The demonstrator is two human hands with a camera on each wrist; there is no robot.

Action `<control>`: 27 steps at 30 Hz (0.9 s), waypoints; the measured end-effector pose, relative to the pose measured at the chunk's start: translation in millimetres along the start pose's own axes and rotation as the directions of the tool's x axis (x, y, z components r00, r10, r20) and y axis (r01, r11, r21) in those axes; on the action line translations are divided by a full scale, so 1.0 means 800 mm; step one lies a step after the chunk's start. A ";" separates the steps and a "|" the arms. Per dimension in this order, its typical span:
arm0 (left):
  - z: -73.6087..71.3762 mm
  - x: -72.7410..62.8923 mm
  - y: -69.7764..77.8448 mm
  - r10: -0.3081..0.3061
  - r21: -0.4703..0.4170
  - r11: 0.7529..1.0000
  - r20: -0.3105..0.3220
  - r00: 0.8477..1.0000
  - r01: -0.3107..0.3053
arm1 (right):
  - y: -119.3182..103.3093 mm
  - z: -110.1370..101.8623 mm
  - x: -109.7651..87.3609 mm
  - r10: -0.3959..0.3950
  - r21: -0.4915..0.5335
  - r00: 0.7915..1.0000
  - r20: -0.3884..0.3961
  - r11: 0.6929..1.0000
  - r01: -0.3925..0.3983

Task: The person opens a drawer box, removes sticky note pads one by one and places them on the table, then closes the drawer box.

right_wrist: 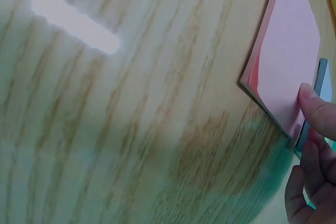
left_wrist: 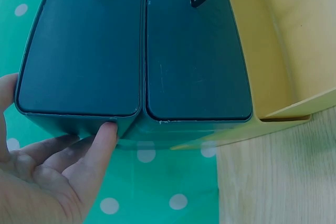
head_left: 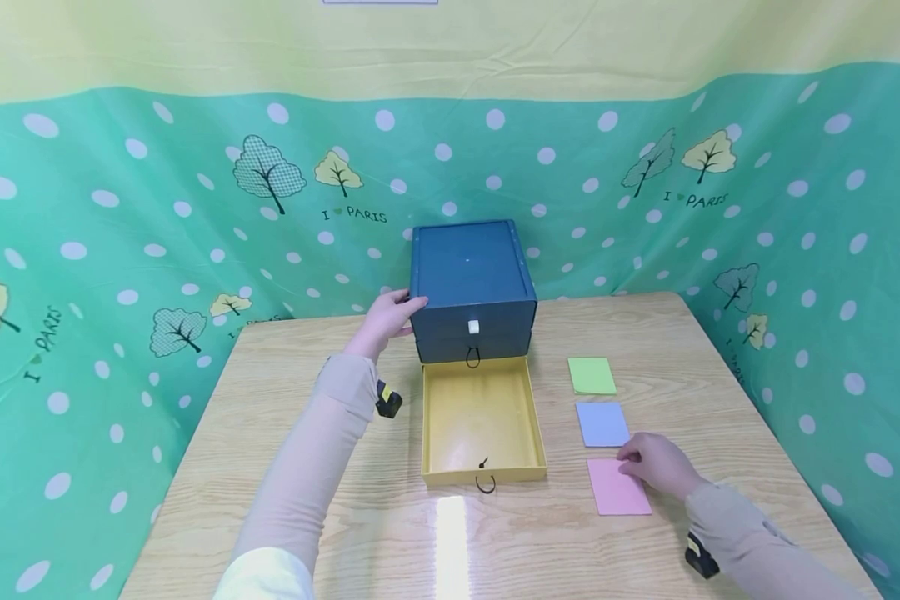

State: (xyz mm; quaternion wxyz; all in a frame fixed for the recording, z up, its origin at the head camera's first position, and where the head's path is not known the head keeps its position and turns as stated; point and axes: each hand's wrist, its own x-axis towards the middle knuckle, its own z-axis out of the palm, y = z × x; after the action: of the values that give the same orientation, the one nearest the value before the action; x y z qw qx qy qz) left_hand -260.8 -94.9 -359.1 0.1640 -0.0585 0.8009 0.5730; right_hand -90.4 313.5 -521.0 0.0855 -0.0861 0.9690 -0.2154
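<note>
A dark blue drawer box (head_left: 468, 267) stands at the back of the table with its yellow bottom drawer (head_left: 483, 412) pulled out. My left hand (head_left: 390, 319) rests against the box's left side near the front top corner, thumb at the top edge; in the left wrist view its fingers (left_wrist: 107, 129) touch the side wall. To the right of the drawer lies a pink sticky-note pad (head_left: 617, 490). My right hand (head_left: 660, 462) pinches that pad's far right corner, thumb (right_wrist: 315, 108) on top and fingers at the edge. A blue pad (head_left: 602, 423) lies just beyond it.
A green sticky-note pad (head_left: 592, 376) lies farthest back in the row. The upper two drawers are closed, with a white loop pull (head_left: 474, 327) and a black loop pull (head_left: 472, 357). A polka-dot curtain (head_left: 157, 250) hangs around the wooden table (head_left: 270, 442).
</note>
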 end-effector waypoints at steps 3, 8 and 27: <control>-0.001 0.000 0.000 -0.002 -0.001 1.000 0.000 1.000 0.002 | -0.001 0.000 0.000 0.017 0.009 1.000 0.016 1.000 -0.018; -0.001 0.001 -0.001 -0.007 -0.001 1.000 -0.003 1.000 0.007 | -0.005 -0.002 -0.001 0.005 0.010 1.000 0.023 1.000 -0.006; 0.000 -0.003 -0.002 0.011 0.008 1.000 0.002 1.000 -0.011 | -0.014 -0.021 0.003 0.152 0.359 0.985 0.078 0.918 -0.170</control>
State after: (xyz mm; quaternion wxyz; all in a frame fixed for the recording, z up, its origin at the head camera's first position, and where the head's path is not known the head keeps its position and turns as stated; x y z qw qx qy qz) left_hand -258.4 -95.8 -359.4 0.1620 -0.0527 0.8032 0.5708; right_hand -94.5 310.3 -501.3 0.1407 0.0061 0.9137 -0.3812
